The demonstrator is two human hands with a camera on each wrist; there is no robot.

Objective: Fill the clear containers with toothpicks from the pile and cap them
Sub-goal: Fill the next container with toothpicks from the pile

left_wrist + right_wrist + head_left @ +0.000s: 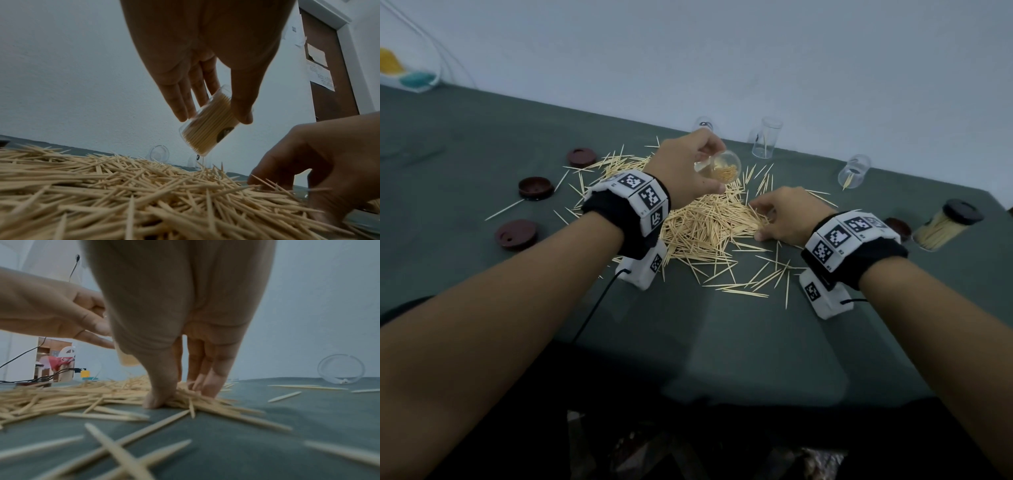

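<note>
left hand (pixel 205 65) holding tilted container (pixel 209 128), pile (pixel 123 194) below

Five clear containers (pixel 766 137): one held, three uncapped, one capped and full. Four loose brown caps (pixel 536 187). One toothpick pile (pixel 709 222). Two hands (pixel 787 214).
</note>
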